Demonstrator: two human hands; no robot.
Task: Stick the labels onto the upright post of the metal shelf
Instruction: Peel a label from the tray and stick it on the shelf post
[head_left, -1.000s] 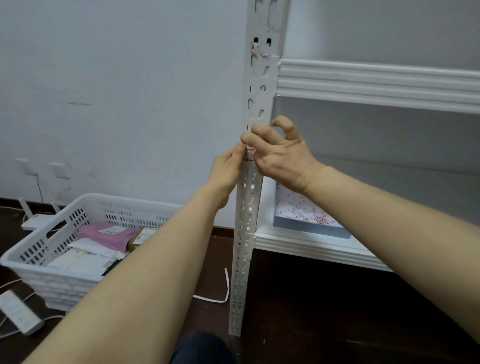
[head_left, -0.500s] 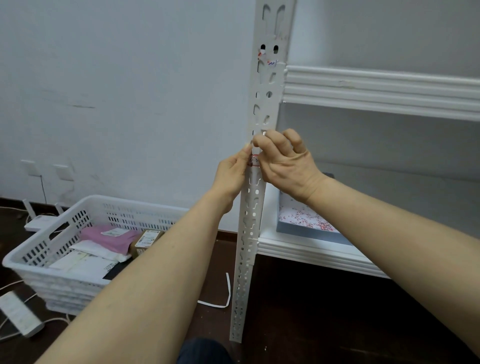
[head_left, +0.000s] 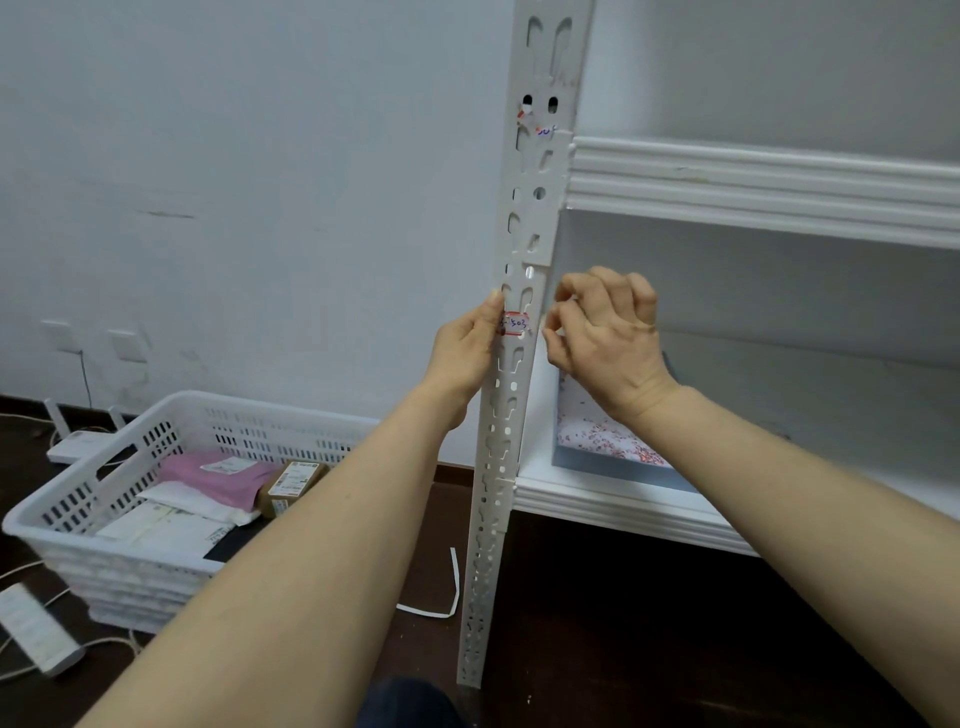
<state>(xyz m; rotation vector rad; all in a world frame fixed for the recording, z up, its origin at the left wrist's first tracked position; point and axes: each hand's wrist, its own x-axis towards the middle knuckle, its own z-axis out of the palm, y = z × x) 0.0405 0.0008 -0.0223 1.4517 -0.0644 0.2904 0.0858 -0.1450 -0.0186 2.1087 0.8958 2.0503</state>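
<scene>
The left hand (head_left: 462, 358) grips the upright post (head_left: 498, 499) of the metal shelf from the left. Its thumb lies straight up the post's left edge; the other fingers are hidden behind the metal. The label (head_left: 516, 325), white with a red border and handwriting, sits stuck on the front of the post, touching the left thumb's side. The right hand (head_left: 608, 332) hangs just to the right of the post at the label's height. Its fingers are curled in, thumb and forefinger close together near the post's right edge, with nothing visible between them. It is off the label.

Behind the right wrist, on the lower shelf (head_left: 623, 514), stands a shallow blue-grey box (head_left: 613, 465) holding a white sheet speckled with red (head_left: 597, 434).

On the floor to the left is a white slotted basket (head_left: 260, 413). Inside lie a pink parcel (head_left: 218, 478), a small brown carton (head_left: 291, 483) with a printed sticker, and flat white mailers (head_left: 171, 519). A curled white paper strip (head_left: 451, 592) lies on the floor beside the post's foot.
</scene>
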